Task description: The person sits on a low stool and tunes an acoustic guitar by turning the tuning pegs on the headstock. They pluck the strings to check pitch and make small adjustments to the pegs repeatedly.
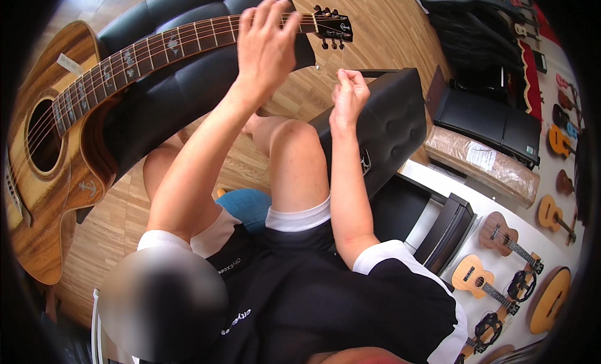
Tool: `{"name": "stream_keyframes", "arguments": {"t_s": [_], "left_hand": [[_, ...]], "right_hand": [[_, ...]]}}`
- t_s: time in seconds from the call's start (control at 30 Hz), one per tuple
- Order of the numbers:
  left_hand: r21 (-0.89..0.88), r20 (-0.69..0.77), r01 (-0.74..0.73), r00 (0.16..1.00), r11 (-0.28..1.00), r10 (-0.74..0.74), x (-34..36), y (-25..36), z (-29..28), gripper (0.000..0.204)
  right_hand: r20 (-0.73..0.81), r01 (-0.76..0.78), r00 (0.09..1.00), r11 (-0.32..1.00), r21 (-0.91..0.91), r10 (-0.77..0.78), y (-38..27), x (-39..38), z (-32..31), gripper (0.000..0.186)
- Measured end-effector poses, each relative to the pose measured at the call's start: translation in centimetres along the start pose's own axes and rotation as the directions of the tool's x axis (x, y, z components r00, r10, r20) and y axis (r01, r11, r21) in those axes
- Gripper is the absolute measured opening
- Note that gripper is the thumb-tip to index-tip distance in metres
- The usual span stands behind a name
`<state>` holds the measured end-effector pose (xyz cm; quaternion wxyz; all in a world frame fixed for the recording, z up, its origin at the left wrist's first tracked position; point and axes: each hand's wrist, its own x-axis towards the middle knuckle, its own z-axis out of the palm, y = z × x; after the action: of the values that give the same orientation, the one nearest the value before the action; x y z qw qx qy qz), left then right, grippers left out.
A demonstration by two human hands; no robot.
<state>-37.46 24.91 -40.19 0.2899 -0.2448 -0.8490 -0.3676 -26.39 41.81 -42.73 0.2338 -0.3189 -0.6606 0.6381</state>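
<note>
In the head view, the wooden acoustic guitar (78, 160) lies farthest left, its body well left of and below both sets of fingers and its neck slanting up to the right beneath the left ones. Behind the neck, below and left of those same fingers, stretches a black tufted bench (175, 92). The left hand (266, 51) lies across the neck near the nut, back upward, fingers loosely parted over the strings; whether they press down cannot be told. Just right of these fingers sits the dark headstock (333, 27) with its black tuning pegs. The right hand (349, 101) is below the headstock and apart from it, thumb and forefinger pinched together on a thin strand (342, 60), faint against the floor, that rises toward the pegs, the other fingers curled in. Right of and below that pinch stands a black tufted seat (400, 113); farther right are a plastic-wrapped package (485, 165) and, lower, a brown ukulele (498, 231) and a pale ukulele (472, 275).
</note>
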Motion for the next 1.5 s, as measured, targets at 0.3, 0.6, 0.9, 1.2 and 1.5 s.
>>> {"name": "stream_keyframes", "arguments": {"t_s": [0.3,0.6,0.9,1.2,1.5], "left_hand": [[-0.551,0.816,0.826,0.563,0.119,-0.127,-5.2,5.4,4.6,0.031],[-0.342,0.917,0.916,0.277,-0.21,-0.286,-5.4,3.6,5.3,0.023],[-0.237,0.764,0.835,0.476,0.496,-0.436,-2.6,2.7,2.5,0.028],[-0.222,0.758,0.744,0.538,0.631,-0.368,-1.0,3.5,-0.7,0.033],[-0.18,0.735,0.675,0.575,0.715,-0.358,-2.0,4.2,-0.9,0.028]], "right_hand": [[-0.046,0.077,0.995,0.98,-0.182,-0.086,-0.4,-2.6,2.0,0.014],[0.254,0.227,0.959,0.869,-0.44,-0.121,-0.8,-4.0,-0.2,0.009],[-0.209,-0.265,0.934,0.954,0.141,0.29,-2.0,7.9,2.5,0.009],[-0.109,-0.209,0.964,0.942,0.263,0.244,0.2,9.5,3.8,0.007],[-0.089,-0.335,0.932,0.929,0.16,0.352,0.8,10.4,2.7,0.008]]}}
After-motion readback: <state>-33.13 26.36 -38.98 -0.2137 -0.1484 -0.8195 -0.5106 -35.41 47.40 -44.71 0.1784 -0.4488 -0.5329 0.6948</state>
